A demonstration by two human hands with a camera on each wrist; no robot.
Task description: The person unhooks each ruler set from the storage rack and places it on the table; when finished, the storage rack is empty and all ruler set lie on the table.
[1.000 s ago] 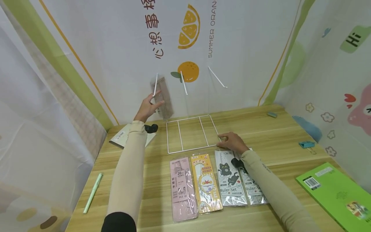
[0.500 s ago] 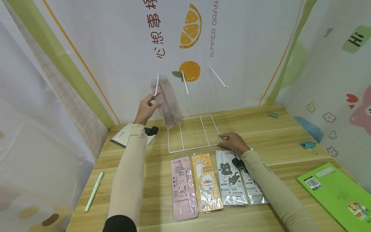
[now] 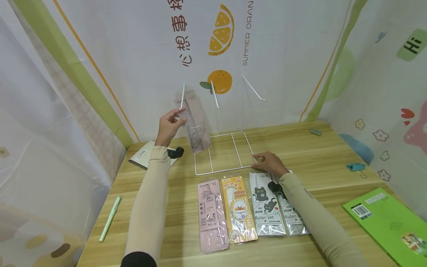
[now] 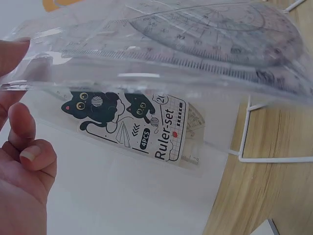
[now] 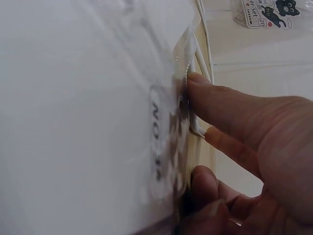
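Note:
My left hand (image 3: 168,128) pinches the edge of a pinkish clear ruler-set pack (image 3: 197,126) at the left white hook (image 3: 182,96); whether the hook passes through its hole cannot be told. In the left wrist view, a protractor and ruler show through this pack (image 4: 205,54). Behind it is another ruler-set pack (image 4: 122,122), printed with black cats. My right hand (image 3: 271,163) grips the near right corner of the white wire rack (image 3: 237,151), thumb and finger on the wire in the right wrist view. The cat pack (image 5: 269,12) shows at that view's upper right.
In front of the rack lie a pink pack (image 3: 213,218), a yellow duck pack (image 3: 239,211) and two cat packs (image 3: 268,218). A pale notebook (image 3: 141,154) and green pen (image 3: 110,218) lie left. Right are a green book (image 3: 383,218) and a teal binder clip (image 3: 356,167).
The lower end of the pinkish pack has swung to the right and toward me, over the rack's left part. My left hand has hardly moved; my right hand stays on the rack's corner.

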